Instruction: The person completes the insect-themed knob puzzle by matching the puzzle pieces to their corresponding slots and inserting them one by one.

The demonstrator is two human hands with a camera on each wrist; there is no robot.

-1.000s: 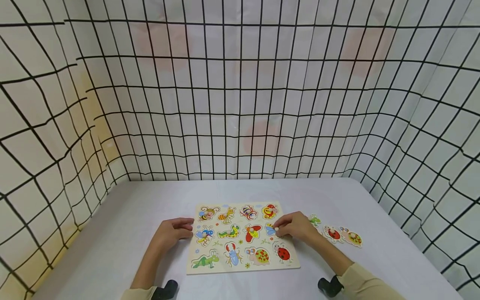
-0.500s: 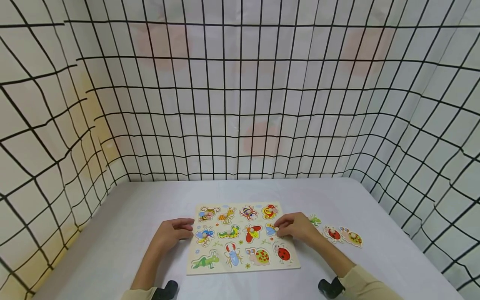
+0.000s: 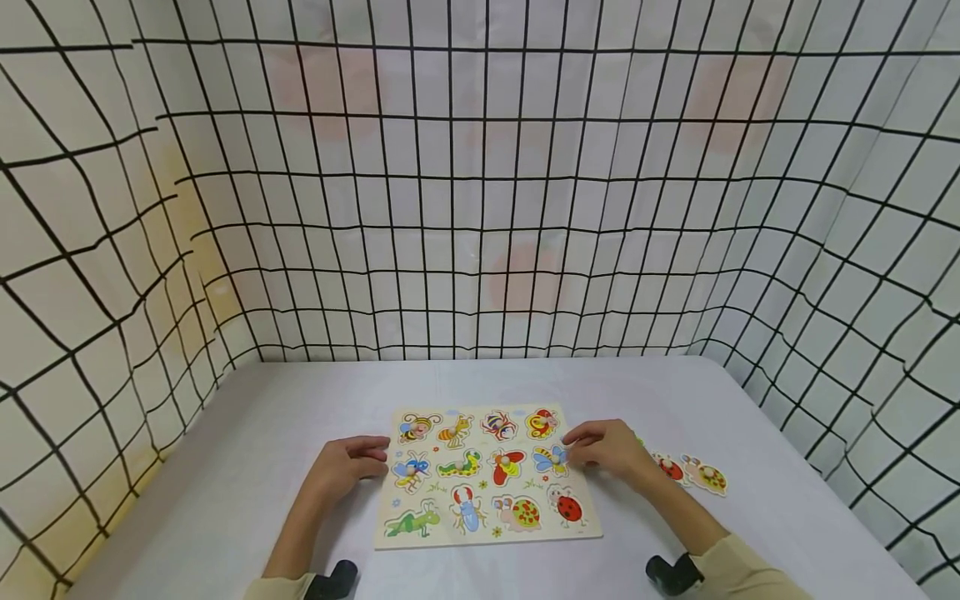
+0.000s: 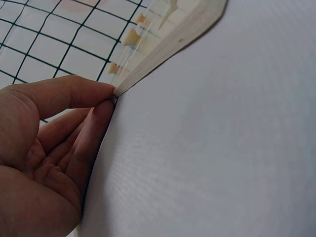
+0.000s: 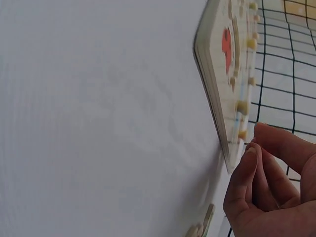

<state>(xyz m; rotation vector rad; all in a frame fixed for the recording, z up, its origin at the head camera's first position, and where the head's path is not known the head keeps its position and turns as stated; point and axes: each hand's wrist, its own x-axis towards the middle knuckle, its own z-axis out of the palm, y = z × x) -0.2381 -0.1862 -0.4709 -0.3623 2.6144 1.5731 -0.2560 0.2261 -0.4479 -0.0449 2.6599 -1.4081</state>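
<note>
A wooden knob puzzle board (image 3: pixel 480 540) with insect pictures lies in the middle of the table. At its left edge my left hand (image 3: pixel 341 467) rests with its fingertips; in the left wrist view, fingertips (image 4: pixel 106 90) meet the board's side. My right hand (image 3: pixel 609 448) hovers by the board's right edge, thumb and fingers close together with nothing between them. Beside it, the blue-winged bee piece (image 3: pixel 550 460) sits in its place in the middle row. Knobs (image 5: pixel 242 107) stand up from the board in the right wrist view.
Right of the board lie a ladybug piece (image 3: pixel 670 467) and a snail piece (image 3: pixel 707 476). A green piece (image 3: pixel 639 440) is mostly hidden behind my right hand. Black grid netting (image 3: pixel 480 225) over white cloth encloses the white table (image 3: pixel 300 392) at the back and sides.
My right hand has let go of the blue-winged bee piece and moved right, off the board. My left hand has stayed at the board's left edge.
</note>
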